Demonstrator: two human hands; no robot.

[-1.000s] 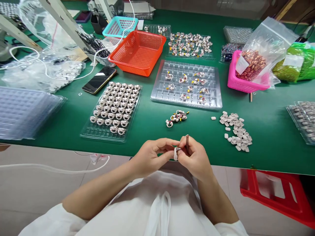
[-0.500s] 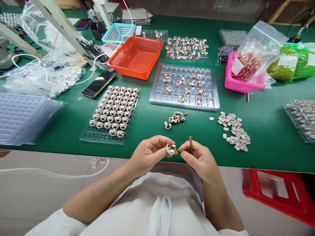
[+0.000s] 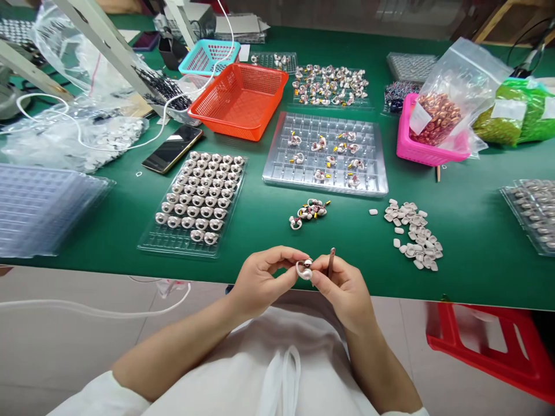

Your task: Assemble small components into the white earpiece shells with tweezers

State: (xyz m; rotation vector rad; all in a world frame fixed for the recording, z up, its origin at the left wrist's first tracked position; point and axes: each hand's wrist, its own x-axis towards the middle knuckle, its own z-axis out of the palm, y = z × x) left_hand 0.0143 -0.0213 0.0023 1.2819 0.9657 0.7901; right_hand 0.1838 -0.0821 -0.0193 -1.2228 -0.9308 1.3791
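Note:
Between my two hands, over the table's near edge, is a small white C-shaped clip-on earbud (image 3: 304, 270). The left side of it is pinched by the thumb and fingertips of my left hand (image 3: 263, 278). Thumb and forefinger of my right hand (image 3: 347, 292) close on its right side. A thin brown stick-like tool (image 3: 331, 263), perhaps tweezers, stands up from the same right hand, its lower end hidden. Just beyond lies a small heap of similar earbuds (image 3: 309, 212) with yellow tabs. White oval caps (image 3: 416, 234) lie scattered to the right.
Left is a tray of white earbud shells (image 3: 197, 196), with a phone (image 3: 172, 149) behind. Ahead sits a clear tray (image 3: 325, 184) holding several earbuds. An orange basket (image 3: 243, 104) and a pink basket (image 3: 429, 151) stand farther back. A red stool (image 3: 489, 352) is below right.
My right hand has moved left, and its thumb and forefinger now meet the earbud. The earbud has turned; its yellow tab no longer shows.

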